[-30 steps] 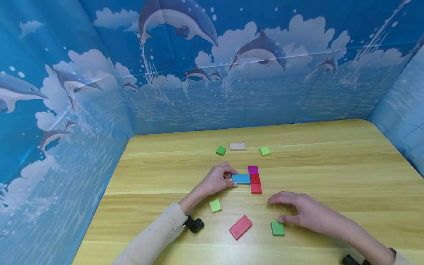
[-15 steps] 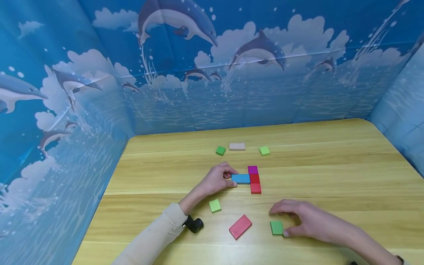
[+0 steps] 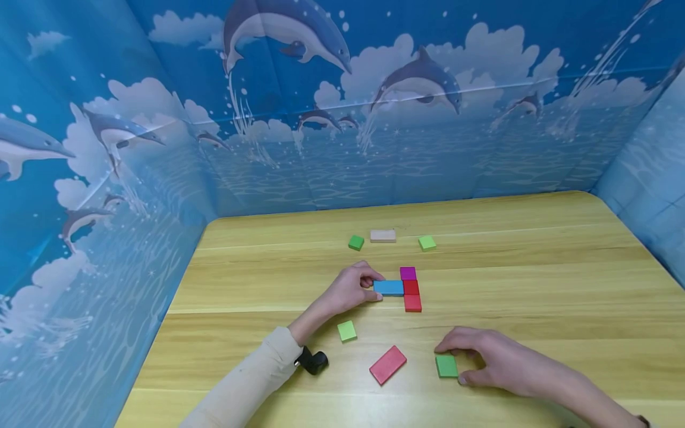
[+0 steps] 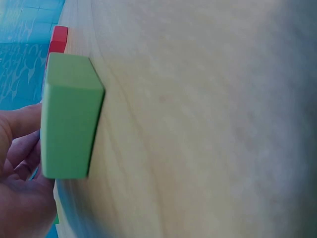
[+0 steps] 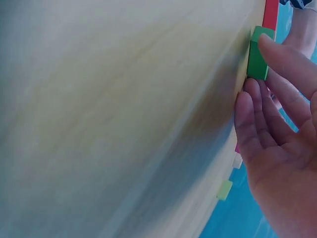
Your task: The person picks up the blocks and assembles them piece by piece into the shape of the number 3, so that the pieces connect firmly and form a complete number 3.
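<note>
My left hand (image 3: 350, 289) pinches the left end of a flat blue rectangular block (image 3: 389, 288) between thumb and fingers. The blue block's right end meets the middle of a short column: a purple square block (image 3: 408, 273), a dark red block (image 3: 411, 287) and a lighter red block (image 3: 412, 303). At the lower right, my right hand (image 3: 500, 359) has its thumb at the right edge and a forefinger at the far edge of a green square block (image 3: 446, 366) on the table. In the right wrist view, the thumb overlaps that green block (image 5: 257, 62).
A pink-red rectangular block (image 3: 387, 365) lies between the hands. Near the left forearm is a light green block (image 3: 346, 331). Farther back lie a dark green block (image 3: 356, 242), a pale beige block (image 3: 383, 236) and another light green block (image 3: 427, 243). A dolphin-print curtain (image 3: 342, 172) surrounds the table.
My right hand has shifted back and right over the green square block, and its thumb and forefinger have closed in on its edges. The left hand stays at the blue block.
</note>
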Available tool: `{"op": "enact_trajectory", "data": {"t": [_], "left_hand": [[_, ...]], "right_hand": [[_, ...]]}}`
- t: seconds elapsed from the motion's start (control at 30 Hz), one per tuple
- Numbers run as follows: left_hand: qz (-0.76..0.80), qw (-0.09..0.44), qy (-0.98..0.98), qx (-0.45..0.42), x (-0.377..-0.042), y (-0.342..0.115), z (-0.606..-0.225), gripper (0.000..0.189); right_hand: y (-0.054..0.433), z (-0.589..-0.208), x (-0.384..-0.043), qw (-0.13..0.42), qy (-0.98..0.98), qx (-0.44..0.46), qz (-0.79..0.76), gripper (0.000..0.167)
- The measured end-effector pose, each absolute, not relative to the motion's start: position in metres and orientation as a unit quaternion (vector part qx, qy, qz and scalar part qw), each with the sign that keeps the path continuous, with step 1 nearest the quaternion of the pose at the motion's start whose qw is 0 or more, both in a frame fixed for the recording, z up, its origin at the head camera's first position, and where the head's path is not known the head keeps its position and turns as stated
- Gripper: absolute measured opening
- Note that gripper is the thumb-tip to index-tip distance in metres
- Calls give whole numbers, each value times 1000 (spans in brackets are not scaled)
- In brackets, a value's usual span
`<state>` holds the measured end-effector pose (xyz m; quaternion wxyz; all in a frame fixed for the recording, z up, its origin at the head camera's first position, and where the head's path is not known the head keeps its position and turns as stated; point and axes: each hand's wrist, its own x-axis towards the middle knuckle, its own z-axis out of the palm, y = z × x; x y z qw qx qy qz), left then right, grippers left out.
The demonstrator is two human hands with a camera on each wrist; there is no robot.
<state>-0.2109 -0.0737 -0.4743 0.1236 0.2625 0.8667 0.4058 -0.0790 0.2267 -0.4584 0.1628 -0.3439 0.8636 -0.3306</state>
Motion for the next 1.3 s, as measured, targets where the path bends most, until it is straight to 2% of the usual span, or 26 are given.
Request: {"op": "enact_trajectory", "data": {"t": [0.73, 1.3], "left_hand": [[411, 124, 864, 263, -211, -73, -472, 30], [412, 125, 866, 255, -212, -72, -475, 31]], "right_hand": [[220, -460, -87, 186, 863, -325, -338, 36], [207, -457, -100, 168, 862, -308, -365, 34]]}}
